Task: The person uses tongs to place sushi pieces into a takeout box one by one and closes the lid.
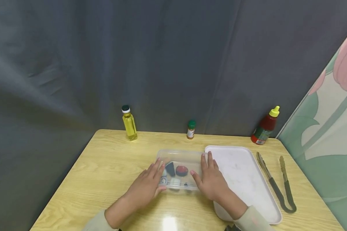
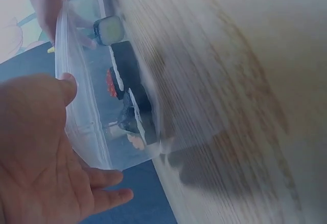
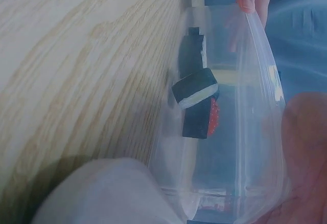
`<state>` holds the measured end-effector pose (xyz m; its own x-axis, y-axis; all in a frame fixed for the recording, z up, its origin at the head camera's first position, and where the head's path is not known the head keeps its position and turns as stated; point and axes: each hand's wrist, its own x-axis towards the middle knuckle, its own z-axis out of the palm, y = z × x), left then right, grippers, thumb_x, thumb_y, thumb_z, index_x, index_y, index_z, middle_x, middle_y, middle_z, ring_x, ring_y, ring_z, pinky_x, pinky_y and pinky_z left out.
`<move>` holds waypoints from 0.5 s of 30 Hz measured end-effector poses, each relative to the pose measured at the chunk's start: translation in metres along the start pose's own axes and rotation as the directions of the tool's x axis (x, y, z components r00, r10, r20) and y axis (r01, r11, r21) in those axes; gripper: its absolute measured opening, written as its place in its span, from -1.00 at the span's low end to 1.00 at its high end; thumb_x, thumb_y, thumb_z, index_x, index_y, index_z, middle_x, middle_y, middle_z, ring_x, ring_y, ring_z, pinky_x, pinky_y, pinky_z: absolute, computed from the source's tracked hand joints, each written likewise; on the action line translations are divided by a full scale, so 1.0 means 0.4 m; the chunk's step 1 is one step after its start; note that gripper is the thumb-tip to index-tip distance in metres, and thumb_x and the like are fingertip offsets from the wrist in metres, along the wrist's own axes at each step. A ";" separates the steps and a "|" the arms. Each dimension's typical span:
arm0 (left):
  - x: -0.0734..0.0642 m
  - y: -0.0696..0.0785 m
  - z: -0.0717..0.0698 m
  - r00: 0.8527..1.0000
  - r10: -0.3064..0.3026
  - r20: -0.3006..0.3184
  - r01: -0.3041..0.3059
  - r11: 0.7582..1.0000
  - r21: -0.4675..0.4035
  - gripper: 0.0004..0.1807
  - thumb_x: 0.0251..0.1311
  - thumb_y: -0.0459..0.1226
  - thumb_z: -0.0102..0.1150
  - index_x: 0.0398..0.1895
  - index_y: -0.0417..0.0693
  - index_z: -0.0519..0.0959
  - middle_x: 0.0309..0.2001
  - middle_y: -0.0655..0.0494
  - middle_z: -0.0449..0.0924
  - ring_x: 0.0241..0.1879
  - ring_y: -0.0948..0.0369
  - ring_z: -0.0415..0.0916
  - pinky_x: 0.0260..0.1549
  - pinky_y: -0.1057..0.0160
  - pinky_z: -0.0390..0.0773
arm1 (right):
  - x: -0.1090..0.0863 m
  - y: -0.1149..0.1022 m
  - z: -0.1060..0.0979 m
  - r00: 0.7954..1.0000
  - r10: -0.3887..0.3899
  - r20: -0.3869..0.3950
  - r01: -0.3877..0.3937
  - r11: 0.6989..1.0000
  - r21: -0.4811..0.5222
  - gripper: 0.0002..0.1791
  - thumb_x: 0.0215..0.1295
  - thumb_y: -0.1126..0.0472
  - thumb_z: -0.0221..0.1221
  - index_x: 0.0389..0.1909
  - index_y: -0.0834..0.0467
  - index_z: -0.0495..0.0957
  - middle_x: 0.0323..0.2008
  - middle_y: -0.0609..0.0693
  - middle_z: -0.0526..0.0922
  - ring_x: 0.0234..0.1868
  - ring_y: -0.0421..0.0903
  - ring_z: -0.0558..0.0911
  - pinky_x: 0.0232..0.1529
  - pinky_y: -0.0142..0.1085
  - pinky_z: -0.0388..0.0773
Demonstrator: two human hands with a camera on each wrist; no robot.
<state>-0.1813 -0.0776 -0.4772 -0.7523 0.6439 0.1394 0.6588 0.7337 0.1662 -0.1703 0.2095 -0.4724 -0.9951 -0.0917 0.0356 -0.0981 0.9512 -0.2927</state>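
A clear plastic container (image 1: 177,157) sits at the middle of the table, with several sushi pieces inside. One is a red-topped black roll (image 1: 181,171); beside it lies a dark-wrapped piece (image 1: 170,168). Along the container's left side, my left hand (image 1: 146,184) rests with its fingers extended, the thumb by the near left corner. My right hand (image 1: 212,181) touches the right rim with straight fingers, its thumb over the container. In the right wrist view, a black-wrapped piece (image 3: 195,88) shows through the clear wall. Whether a lid covers the container, I cannot tell.
A white tray (image 1: 240,179) lies on the right, partly under my right forearm. Tongs (image 1: 277,189) with dark handles are beyond it. Along the back stand an oil bottle (image 1: 129,125), a small green-capped jar (image 1: 191,130) and a red sauce bottle (image 1: 264,128).
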 end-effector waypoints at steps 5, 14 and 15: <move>-0.005 -0.004 0.006 1.000 0.003 0.004 -0.003 0.998 -0.059 -0.13 0.59 0.07 0.01 0.68 -0.29 0.04 0.70 -0.34 -0.11 0.54 -0.26 0.30 0.38 -0.22 0.49 | -0.005 -0.003 0.009 1.000 0.000 -0.023 0.000 1.000 -0.009 -0.04 0.66 -0.25 -0.12 0.67 0.41 -0.09 0.66 0.52 -0.19 0.53 0.62 0.21 0.36 0.35 0.45; -0.003 -0.007 0.002 0.999 -0.026 0.038 0.030 0.994 -0.109 -0.10 0.58 0.15 -0.02 0.71 -0.22 0.01 0.72 -0.28 -0.15 0.30 -0.19 0.60 0.27 -0.21 0.58 | 0.005 0.004 0.010 1.000 -0.009 0.008 0.009 1.000 0.003 -0.02 0.66 -0.28 -0.14 0.68 0.39 -0.16 0.66 0.50 -0.26 0.55 0.61 0.16 0.39 0.36 0.40; -0.001 -0.008 -0.002 0.999 -0.026 0.046 0.031 0.992 -0.120 -0.09 0.57 0.17 -0.02 0.71 -0.20 0.02 0.72 -0.27 -0.13 0.35 -0.21 0.55 0.30 -0.23 0.55 | 0.006 0.007 0.007 1.000 -0.010 0.018 0.009 1.000 0.023 -0.01 0.65 -0.28 -0.13 0.68 0.40 -0.16 0.66 0.51 -0.27 0.56 0.61 0.14 0.41 0.37 0.38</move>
<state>-0.1832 -0.0805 -0.4770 -0.7682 0.6339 0.0902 0.6295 0.7221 0.2867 -0.1731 0.2110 -0.4756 -0.9941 -0.1065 0.0209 -0.1076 0.9431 -0.3147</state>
